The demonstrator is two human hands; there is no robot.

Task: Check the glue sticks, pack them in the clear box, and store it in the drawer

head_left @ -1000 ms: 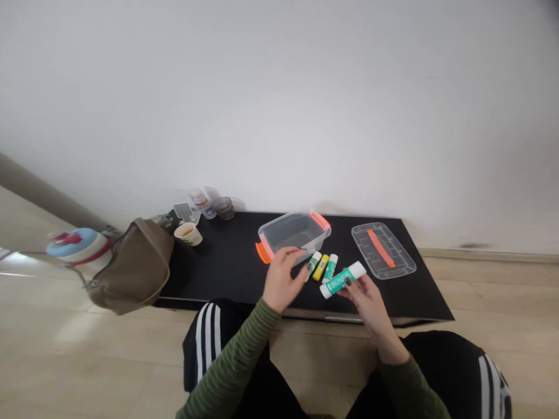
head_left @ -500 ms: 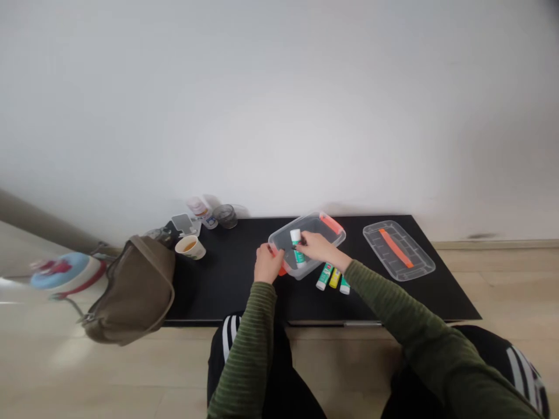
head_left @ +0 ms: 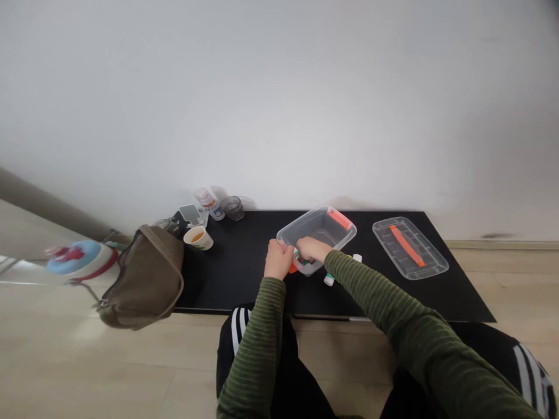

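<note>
No words or numbers are showing clearly enough to read. The small bottle (head_left: pixel 209 203) at the back of the counter (head_left: pixel 244 273) is wearing a label with dark marks, but the marks are looking too tiny and fuzzy to read. The paper cup (head_left: pixel 199 240) is showing a faint mark on its side, and it is looking too blurry to tell. In the clear box (head_left: pixel 336 235), the right hand (head_left: pixel 312 248) is covering most of the green and white stick (head_left: pixel 296 254), so its print is hiding.
</note>
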